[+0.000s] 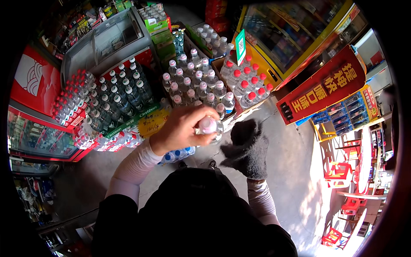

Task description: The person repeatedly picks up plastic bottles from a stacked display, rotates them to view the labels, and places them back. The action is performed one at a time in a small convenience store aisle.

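A clear, pink-capped round plastic bottle (209,126) was encircled by the bare left hand (182,127), apparently for steadiness, left of the grey fuzzy-gloved right hand (251,153), whose closure could not be told.

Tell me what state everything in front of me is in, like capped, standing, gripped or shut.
Left hand: bare, closed around a bottle.
Held bottle: capped.
Right hand: covered by a fuzzy grey glove.
Pink-capped bottles: capped, standing.
Red-capped bottles: capped, standing.
White-capped bottles: capped, standing.
Chest freezer: can't tell whether its glass top is shut.
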`<state>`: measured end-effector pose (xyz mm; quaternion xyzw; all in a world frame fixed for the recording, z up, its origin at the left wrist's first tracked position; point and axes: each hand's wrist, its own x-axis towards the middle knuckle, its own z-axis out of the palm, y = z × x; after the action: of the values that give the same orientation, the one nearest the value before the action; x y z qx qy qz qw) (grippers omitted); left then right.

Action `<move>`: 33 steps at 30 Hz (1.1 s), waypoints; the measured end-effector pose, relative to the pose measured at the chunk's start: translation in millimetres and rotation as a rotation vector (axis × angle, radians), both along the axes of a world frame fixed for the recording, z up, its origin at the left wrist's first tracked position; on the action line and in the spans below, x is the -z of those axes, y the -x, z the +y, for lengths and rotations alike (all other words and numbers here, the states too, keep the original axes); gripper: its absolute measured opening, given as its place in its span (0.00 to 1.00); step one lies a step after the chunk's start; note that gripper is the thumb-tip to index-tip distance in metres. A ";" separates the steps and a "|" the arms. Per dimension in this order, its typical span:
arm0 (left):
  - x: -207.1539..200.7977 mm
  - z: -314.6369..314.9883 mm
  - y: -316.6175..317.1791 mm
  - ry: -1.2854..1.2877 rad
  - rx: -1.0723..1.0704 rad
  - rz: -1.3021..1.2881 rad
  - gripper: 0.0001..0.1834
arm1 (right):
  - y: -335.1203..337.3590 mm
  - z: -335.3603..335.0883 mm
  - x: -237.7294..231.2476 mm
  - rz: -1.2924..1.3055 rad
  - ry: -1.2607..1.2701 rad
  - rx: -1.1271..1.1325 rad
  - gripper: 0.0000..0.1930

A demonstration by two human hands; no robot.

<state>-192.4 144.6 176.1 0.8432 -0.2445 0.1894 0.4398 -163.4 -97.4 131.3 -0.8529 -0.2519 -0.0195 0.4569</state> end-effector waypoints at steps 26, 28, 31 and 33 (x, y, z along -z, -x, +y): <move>45.1 45.6 52.8 -0.355 -0.121 0.132 0.25 | 19.7 80.9 3.3 -0.136 0.215 -0.315 0.20; 39.4 65.2 52.8 -0.318 -0.207 0.083 0.21 | 11.7 56.0 -12.0 0.110 0.102 -0.385 0.22; 24.2 81.0 47.5 -0.341 -0.307 0.056 0.17 | -7.2 23.4 -17.9 -0.058 -0.032 -0.501 0.26; 27.3 87.7 36.9 -0.335 -0.358 0.047 0.17 | -6.7 -1.3 -23.4 -0.169 -0.087 -0.491 0.25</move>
<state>-229.3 232.3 148.8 0.9385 -0.1087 0.2013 0.2587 -156.7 -98.7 154.7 -0.7410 -0.4875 0.0103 0.4616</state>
